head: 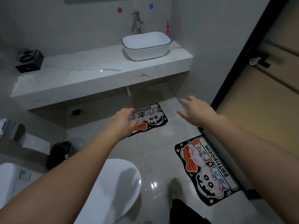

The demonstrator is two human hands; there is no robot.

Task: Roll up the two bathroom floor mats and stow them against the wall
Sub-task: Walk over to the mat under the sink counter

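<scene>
Both cartoon "BATHROOM" mats lie flat and unrolled on the pale floor tiles [155,143], so nothing of the task looks done yet. The far mat [152,118] sits at about twelve o'clock from the person, half tucked under the front edge of the marble vanity counter [90,75]; its long axis runs roughly ten to four o'clock, lettering toward the counter. The near mat [208,168] lies at about two o'clock, close to the person's foot [175,188], right along the dark door threshold [215,138], its long axis running roughly eleven to five o'clock beside the door.

The relation that matters is this: the left hand [122,121] hangs directly over the left half of the far mat and hides part of it, while the right hand [196,110] hovers over bare tile at about three o'clock from that mat — clear of its right end, and well beyond the far end of the near mat. So the far mat looks like the target, and the left hand is the nearer one to it. Whether the left fingertips touch the mat cannot be told.

Both forearms stretch forward, palms down. The left fingers [129,110] are loosely spread and a little curled, holding nothing; the right fingers [184,102] are splayed wide, also empty. The closed toilet lid [118,180] sits at seven o'clock, under the left forearm.
</scene>
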